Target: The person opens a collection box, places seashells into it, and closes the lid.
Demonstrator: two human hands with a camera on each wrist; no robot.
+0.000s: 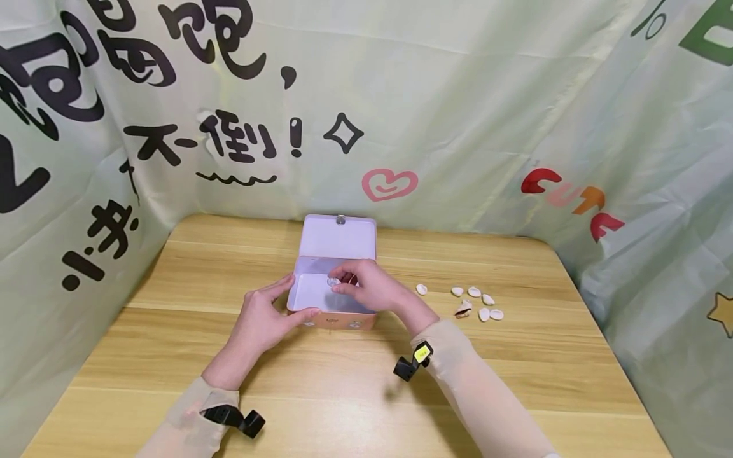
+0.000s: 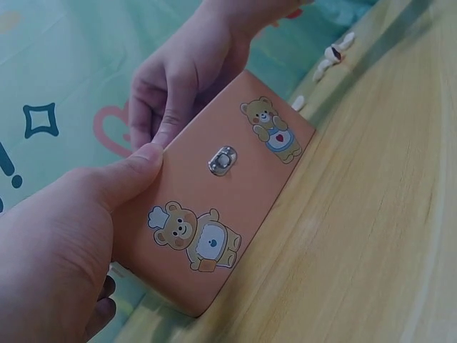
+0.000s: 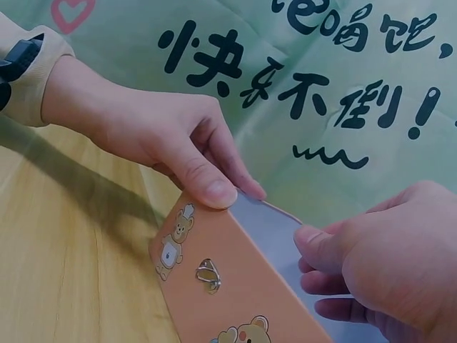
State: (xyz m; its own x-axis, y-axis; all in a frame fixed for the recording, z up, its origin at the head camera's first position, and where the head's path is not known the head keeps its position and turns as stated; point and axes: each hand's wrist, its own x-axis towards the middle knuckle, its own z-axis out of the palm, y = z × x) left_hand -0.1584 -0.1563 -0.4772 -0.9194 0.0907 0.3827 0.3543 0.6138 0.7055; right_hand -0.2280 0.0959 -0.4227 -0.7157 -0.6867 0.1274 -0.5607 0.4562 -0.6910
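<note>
A hinged tin box [image 1: 329,320] stands on the table with its lid raised. Its inside is lavender, its outside orange with printed bears and a metal clasp [image 2: 223,161]. My left hand [image 1: 266,318] grips the front left corner, thumb on the front wall and fingers along the left side. Inside the box, my right hand [image 1: 369,286] has thumb and index finger around a small whitish seashell [image 1: 333,280]. The right wrist view hides that shell behind the fingers. Right of the box lie several white seashells [image 1: 474,292] and a brownish conch-like shell [image 1: 462,309].
The upright lid [image 1: 339,236] leans back behind the box. One shell [image 1: 421,289] lies apart from the others, nearer the box. The wooden table [image 1: 321,394] reaches back to a printed fabric curtain [image 1: 458,127], which also hangs along both sides.
</note>
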